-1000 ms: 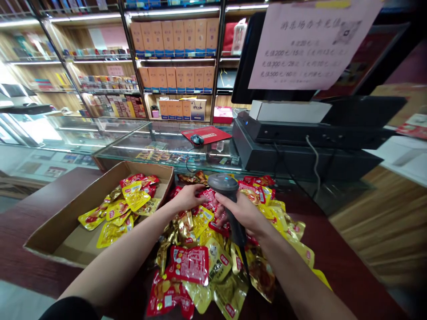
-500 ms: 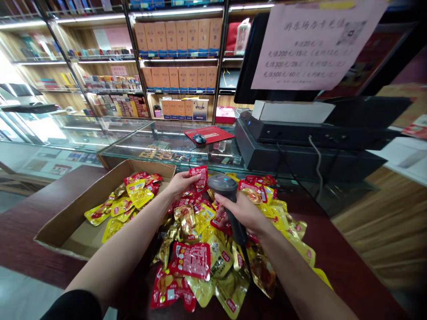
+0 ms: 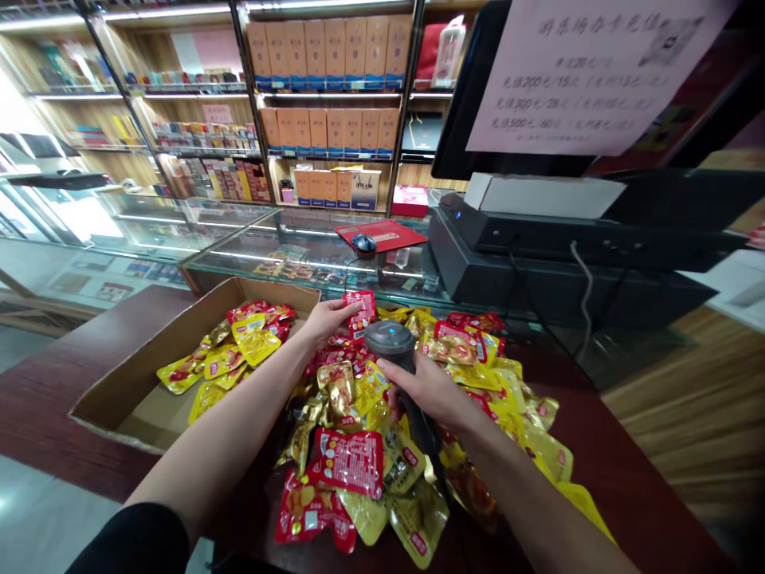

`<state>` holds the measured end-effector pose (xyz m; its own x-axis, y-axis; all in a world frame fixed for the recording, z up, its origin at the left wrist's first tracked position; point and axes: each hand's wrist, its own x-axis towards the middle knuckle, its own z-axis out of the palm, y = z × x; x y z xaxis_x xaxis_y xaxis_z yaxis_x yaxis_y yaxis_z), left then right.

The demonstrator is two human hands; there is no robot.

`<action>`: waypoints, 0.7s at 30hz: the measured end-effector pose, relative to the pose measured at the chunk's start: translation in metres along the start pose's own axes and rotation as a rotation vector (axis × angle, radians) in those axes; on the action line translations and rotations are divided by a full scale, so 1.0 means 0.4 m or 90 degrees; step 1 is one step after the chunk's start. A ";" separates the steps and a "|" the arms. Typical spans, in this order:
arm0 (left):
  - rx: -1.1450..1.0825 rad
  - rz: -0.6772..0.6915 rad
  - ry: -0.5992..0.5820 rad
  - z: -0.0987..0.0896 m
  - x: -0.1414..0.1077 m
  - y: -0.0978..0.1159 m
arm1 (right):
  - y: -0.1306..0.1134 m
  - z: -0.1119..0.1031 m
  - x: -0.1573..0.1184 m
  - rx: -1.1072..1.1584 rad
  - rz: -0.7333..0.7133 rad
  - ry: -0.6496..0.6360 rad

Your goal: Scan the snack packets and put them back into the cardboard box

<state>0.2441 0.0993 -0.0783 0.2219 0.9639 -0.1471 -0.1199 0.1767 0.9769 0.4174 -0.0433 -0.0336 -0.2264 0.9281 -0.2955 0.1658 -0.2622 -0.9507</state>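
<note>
Above the far side of the packet heap (image 3: 340,391), a small red packet (image 3: 362,312) is held by the left hand (image 3: 327,320); its left edge is pinched between thumb and fingers, the gap being closed down to the packet's own thickness. Just right of and below this pinch, the head of a dark handheld scanner (image 3: 390,338) is positioned; whether packet and scanner are touching cannot be told. The scanner's handle is wrapped by the right hand (image 3: 431,391), with the thumb laid close below the head; the other fingers are partly hidden.

Beneath both grips, red, yellow and gold packets are heaped on a dark brown table (image 3: 48,406). Left of the pinched packet, a shallow cardboard box (image 3: 128,391) is placed, with loose packets (image 3: 256,339) held in it. Beyond the left-hand grip, a computer mouse (image 3: 363,243) is set on a red mat (image 3: 394,234) on a glass counter (image 3: 304,231). Beyond and right of the scanner grip, a black monitor (image 3: 457,135) is partly covered by a paper sign (image 3: 574,80).
</note>
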 end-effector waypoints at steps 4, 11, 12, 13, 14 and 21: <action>0.001 -0.002 -0.013 0.000 0.000 -0.002 | -0.001 0.009 0.000 -0.010 0.014 -0.010; -0.016 -0.015 -0.027 -0.001 0.001 -0.002 | 0.005 0.009 -0.001 -0.029 -0.011 -0.020; -0.016 -0.017 -0.025 0.000 0.000 -0.001 | 0.005 0.009 -0.001 -0.032 -0.015 -0.019; -0.016 -0.019 -0.022 0.001 -0.001 0.001 | 0.006 0.008 -0.001 -0.032 -0.018 -0.020; -0.017 -0.021 -0.019 0.002 -0.003 0.002 | 0.007 0.008 -0.001 -0.030 -0.020 -0.022; -0.021 -0.016 -0.020 0.007 -0.009 0.006 | 0.007 0.006 0.000 -0.022 0.000 -0.028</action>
<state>0.2457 0.0958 -0.0752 0.2562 0.9523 -0.1657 -0.1462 0.2076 0.9672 0.4154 -0.0447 -0.0363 -0.2681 0.9157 -0.2995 0.1988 -0.2516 -0.9472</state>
